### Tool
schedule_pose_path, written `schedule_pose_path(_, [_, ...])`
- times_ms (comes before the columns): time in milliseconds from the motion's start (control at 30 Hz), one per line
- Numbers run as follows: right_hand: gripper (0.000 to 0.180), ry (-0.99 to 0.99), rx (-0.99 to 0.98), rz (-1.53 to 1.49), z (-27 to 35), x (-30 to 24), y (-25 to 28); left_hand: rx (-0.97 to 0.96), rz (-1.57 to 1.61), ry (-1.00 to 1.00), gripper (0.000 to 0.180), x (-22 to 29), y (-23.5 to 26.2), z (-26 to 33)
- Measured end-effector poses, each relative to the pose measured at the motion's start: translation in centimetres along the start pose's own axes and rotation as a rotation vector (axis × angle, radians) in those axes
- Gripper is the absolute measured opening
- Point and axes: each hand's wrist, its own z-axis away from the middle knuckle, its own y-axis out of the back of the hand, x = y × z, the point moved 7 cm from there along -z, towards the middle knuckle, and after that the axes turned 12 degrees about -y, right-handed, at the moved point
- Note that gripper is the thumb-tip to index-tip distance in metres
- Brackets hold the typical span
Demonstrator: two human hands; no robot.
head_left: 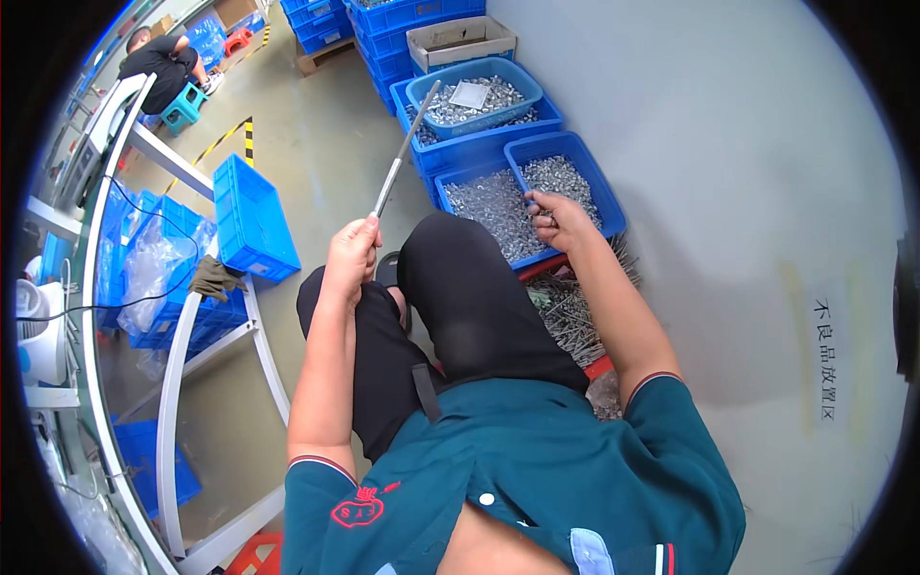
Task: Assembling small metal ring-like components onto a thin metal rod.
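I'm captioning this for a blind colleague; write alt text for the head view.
A person's left hand holds up a slim metal rod; the right hand is near a blue bin of small metal parts. A co-worker sits on a teal stool, upper left.

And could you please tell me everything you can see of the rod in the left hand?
The rod is slim, straight and metallic-looking: dull grey along its upper stretch, brighter below. The left hand grips it near its lower end, which is hidden. It slants up and rightward in the picture, its far end apparently free; nothing else clearly touches it.
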Motion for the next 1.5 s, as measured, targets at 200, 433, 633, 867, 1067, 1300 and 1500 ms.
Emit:
schedule_pose_path(200, [0.014, 0.016, 0.096, 0.047, 1.3, -1.2, -0.5, -0.010, 0.055, -0.053, 0.036, 0.1, 0.0, 0.5])
schedule_pose_path(433, [0.016, 0.016, 0.186, 0.101, 1.4, -2.1, -1.5, -0.002, 0.119, -0.125, 0.035, 1.1, 0.8, 0.8])
schedule_pose_path(633, [0.019, 0.065, 0.185, 0.278, 2.9, -7.4, -3.8, -0.035, 0.214, -0.129, 0.035, 1.8, 0.6, 1.1])
schedule_pose_path(867, [0.031, 0.135, -0.043, 0.452, 7.7, -10.7, -12.4, -0.048, 0.187, -0.141, 0.035, 1.3, 0.2, 0.9])
schedule_pose_path(1067, [0.021, 0.220, 0.001, 0.538, 10.4, -10.9, -14.3, -0.084, 0.150, -0.162, 0.035, 1.1, -0.6, 1.0])
schedule_pose_path(1300, [0.022, 0.219, -0.002, 0.515, 10.8, -9.1, -13.2, -0.113, 0.095, -0.194, 0.037, 1.1, -1.3, 1.8])
schedule_pose_path(1500, [0.026, 0.112, -0.014, 0.447, 8.9, -8.8, -11.4, -0.158, -0.021, -0.196, 0.036, 0.4, -1.7, 2.0])
